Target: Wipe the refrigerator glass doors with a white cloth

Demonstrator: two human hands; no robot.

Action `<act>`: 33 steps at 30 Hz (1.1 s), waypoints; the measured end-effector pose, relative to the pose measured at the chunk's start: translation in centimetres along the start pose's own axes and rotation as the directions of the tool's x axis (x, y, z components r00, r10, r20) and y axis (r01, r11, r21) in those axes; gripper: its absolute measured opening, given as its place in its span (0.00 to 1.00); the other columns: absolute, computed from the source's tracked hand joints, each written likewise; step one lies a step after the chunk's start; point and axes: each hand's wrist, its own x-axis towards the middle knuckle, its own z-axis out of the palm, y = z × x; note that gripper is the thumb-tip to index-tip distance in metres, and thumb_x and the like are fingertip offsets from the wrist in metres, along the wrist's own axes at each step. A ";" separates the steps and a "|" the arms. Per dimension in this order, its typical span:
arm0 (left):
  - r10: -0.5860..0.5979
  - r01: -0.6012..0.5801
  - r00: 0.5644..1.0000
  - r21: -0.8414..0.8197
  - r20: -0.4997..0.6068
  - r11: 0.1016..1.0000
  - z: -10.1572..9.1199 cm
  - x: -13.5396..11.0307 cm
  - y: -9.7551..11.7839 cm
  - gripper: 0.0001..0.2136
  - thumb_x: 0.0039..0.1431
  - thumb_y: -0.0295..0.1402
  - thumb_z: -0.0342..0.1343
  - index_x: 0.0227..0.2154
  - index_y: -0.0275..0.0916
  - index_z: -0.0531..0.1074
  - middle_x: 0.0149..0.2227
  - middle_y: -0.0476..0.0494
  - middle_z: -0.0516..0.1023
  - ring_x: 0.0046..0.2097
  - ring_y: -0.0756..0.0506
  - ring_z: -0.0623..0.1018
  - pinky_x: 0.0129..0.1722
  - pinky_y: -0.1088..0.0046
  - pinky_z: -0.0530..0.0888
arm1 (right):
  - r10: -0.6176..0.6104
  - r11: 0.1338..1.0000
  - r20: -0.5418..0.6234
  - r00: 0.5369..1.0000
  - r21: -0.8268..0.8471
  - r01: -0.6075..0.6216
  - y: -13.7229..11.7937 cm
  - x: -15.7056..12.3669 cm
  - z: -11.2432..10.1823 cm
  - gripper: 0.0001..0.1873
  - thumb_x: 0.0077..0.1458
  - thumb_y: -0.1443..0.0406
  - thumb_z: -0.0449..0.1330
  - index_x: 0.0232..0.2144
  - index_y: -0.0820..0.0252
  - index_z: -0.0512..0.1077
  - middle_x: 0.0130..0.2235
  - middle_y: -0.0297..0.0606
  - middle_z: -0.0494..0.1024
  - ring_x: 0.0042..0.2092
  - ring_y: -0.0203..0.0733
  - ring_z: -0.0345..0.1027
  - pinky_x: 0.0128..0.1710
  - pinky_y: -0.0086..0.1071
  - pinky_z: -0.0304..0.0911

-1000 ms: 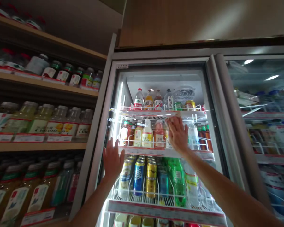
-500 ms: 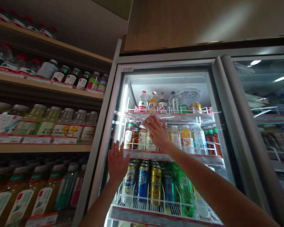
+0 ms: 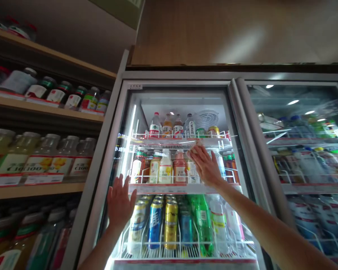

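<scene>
A lit drinks fridge with a glass door (image 3: 146,112) stands in front of me. My left hand (image 3: 119,202) lies flat and open on the glass near the door's left edge, at the height of the can shelf. My right hand (image 3: 205,165) presses flat on the glass higher up, fingers stretched, in front of the middle shelf of bottles (image 3: 165,167). Whether anything lies under that palm is hidden. Behind the glass, cans (image 3: 157,225) and green bottles (image 3: 202,225) fill the lower rack.
Wooden shelves (image 3: 45,108) with rows of bottled drinks run along the left wall. A second glass-door fridge (image 3: 304,157) stands to the right, its frame (image 3: 253,150) next to my right arm. A wooden panel spans above both fridges.
My right hand slid across the glass, left and then back to the right. My left hand stayed flat at the door's left edge. The view shifted.
</scene>
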 end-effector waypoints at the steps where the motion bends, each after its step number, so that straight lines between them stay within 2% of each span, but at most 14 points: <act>1: -0.002 0.002 1.000 -0.003 0.004 1.000 0.0 0.0 0.1 0.27 0.63 0.39 0.41 0.63 0.41 0.42 0.62 0.33 0.52 0.63 0.36 0.53 0.57 0.49 0.56 | 0.023 1.000 -0.009 1.000 -0.015 -0.023 1.1 -0.8 -0.2 0.25 0.59 0.66 0.44 0.59 0.50 0.57 0.62 0.36 0.55 0.64 0.46 0.42 0.59 0.51 0.42; 4: -0.007 0.007 1.000 -0.010 0.026 1.000 -0.2 0.1 0.3 0.27 0.63 0.39 0.40 0.63 0.40 0.42 0.63 0.33 0.52 0.63 0.36 0.53 0.57 0.49 0.55 | 0.334 0.936 -0.140 0.932 -0.065 -0.345 4.3 -2.5 -0.9 0.24 0.60 0.64 0.43 0.58 0.54 0.59 0.61 0.43 0.58 0.63 0.52 0.46 0.55 0.56 0.47; 6: -0.016 0.017 0.999 -0.016 0.035 1.000 -0.2 0.2 0.4 0.27 0.63 0.39 0.39 0.63 0.40 0.43 0.63 0.33 0.51 0.64 0.36 0.52 0.58 0.49 0.55 | 0.432 0.891 -0.172 0.885 -0.073 -0.449 4.8 -3.4 -1.0 0.24 0.60 0.64 0.44 0.57 0.57 0.60 0.61 0.46 0.57 0.63 0.55 0.46 0.54 0.56 0.49; 8: -0.026 0.027 0.999 -0.024 0.040 0.999 -0.2 0.2 0.5 0.27 0.63 0.40 0.39 0.63 0.39 0.45 0.63 0.33 0.52 0.64 0.36 0.52 0.58 0.49 0.55 | 0.356 0.928 -0.130 0.925 -0.070 -0.367 3.4 -4.6 -1.0 0.24 0.59 0.65 0.45 0.57 0.56 0.60 0.62 0.44 0.55 0.64 0.53 0.43 0.55 0.54 0.49; 10: -0.030 0.032 0.998 -0.032 0.048 0.999 -0.2 0.2 0.5 0.26 0.62 0.41 0.39 0.62 0.37 0.47 0.62 0.32 0.52 0.64 0.35 0.52 0.58 0.49 0.54 | 0.154 0.987 -0.035 0.987 -0.039 -0.155 1.2 -5.9 -1.0 0.26 0.59 0.67 0.45 0.59 0.51 0.57 0.63 0.39 0.53 0.65 0.49 0.39 0.58 0.51 0.46; 12: -0.039 0.041 0.998 -0.037 0.055 0.998 -0.3 0.2 0.4 0.26 0.62 0.41 0.38 0.61 0.36 0.49 0.62 0.31 0.52 0.63 0.35 0.52 0.58 0.49 0.54 | -0.027 1.000 0.040 0.999 0.000 0.027 -0.2 -6.9 -1.0 0.28 0.58 0.68 0.46 0.60 0.49 0.53 0.63 0.35 0.52 0.65 0.46 0.39 0.60 0.49 0.42; 13: -0.042 0.044 0.997 -0.038 0.061 0.998 -0.3 0.2 0.4 0.26 0.62 0.41 0.38 0.61 0.35 0.50 0.62 0.30 0.53 0.63 0.35 0.52 0.58 0.49 0.54 | -0.051 0.999 0.047 0.998 0.002 0.051 -0.3 -7.2 -1.1 0.28 0.58 0.68 0.46 0.61 0.49 0.53 0.63 0.35 0.53 0.65 0.45 0.39 0.61 0.49 0.40; 18: -0.036 0.038 0.997 -0.027 0.061 0.999 -0.8 0.8 1.5 0.26 0.62 0.39 0.39 0.62 0.34 0.48 0.63 0.30 0.49 0.64 0.35 0.50 0.58 0.48 0.52 | 0.205 0.975 -0.128 0.970 -0.057 -0.213 1.4 -7.1 -1.1 0.27 0.59 0.66 0.47 0.61 0.53 0.52 0.62 0.41 0.55 0.64 0.48 0.41 0.60 0.51 0.41; 22: 0.146 -0.138 0.987 -0.111 0.066 0.984 -0.5 1.8 4.7 0.26 0.62 0.38 0.41 0.62 0.39 0.48 0.64 0.37 0.49 0.65 0.39 0.49 0.61 0.53 0.49 | 0.023 1.000 -0.022 0.999 0.002 -0.023 0.2 -9.3 -1.1 0.32 0.59 0.68 0.46 0.63 0.51 0.43 0.64 0.39 0.50 0.65 0.47 0.37 0.60 0.49 0.43; 24: 0.169 -0.159 0.983 -0.125 0.077 0.979 0.0 1.9 6.4 0.26 0.62 0.39 0.41 0.62 0.39 0.48 0.64 0.37 0.50 0.65 0.40 0.48 0.62 0.54 0.48 | -0.049 0.999 0.007 0.999 0.004 0.049 0.3 -10.6 -1.2 0.33 0.59 0.68 0.46 0.63 0.50 0.41 0.64 0.38 0.51 0.65 0.47 0.39 0.61 0.49 0.41; 27: 0.110 -0.102 0.992 -0.109 0.066 0.989 0.6 1.7 8.0 0.27 0.62 0.40 0.42 0.62 0.38 0.47 0.64 0.36 0.49 0.65 0.39 0.47 0.61 0.51 0.47 | 0.119 0.990 -0.074 0.990 -0.070 -0.124 2.1 -11.5 -1.4 0.32 0.59 0.66 0.46 0.63 0.50 0.42 0.63 0.41 0.52 0.64 0.49 0.42 0.60 0.51 0.42; 30: 0.096 -0.088 0.993 -0.125 0.064 0.988 0.8 1.4 8.3 0.27 0.62 0.41 0.41 0.62 0.38 0.47 0.64 0.36 0.49 0.65 0.38 0.46 0.61 0.51 0.47 | 0.304 0.942 -0.170 0.937 -0.091 -0.322 2.3 -11.5 -1.3 0.30 0.59 0.66 0.46 0.63 0.52 0.46 0.64 0.43 0.50 0.64 0.51 0.41 0.58 0.52 0.45; 31: 0.089 -0.080 0.994 -0.132 0.067 0.988 0.8 1.4 8.3 0.27 0.62 0.41 0.41 0.62 0.38 0.48 0.63 0.36 0.50 0.65 0.39 0.47 0.61 0.51 0.47 | 0.299 0.946 -0.160 0.941 -0.081 -0.314 1.5 -11.6 -1.3 0.30 0.59 0.67 0.46 0.63 0.53 0.47 0.64 0.43 0.50 0.65 0.51 0.40 0.58 0.52 0.45; 33: 0.078 -0.067 0.994 -0.145 0.072 0.987 0.7 1.4 8.2 0.27 0.62 0.41 0.42 0.61 0.37 0.50 0.63 0.35 0.50 0.65 0.39 0.47 0.61 0.52 0.46 | 0.161 0.986 -0.057 0.985 -0.036 -0.163 -0.9 -12.3 -1.4 0.29 0.58 0.68 0.46 0.62 0.53 0.50 0.64 0.40 0.50 0.65 0.50 0.38 0.59 0.50 0.44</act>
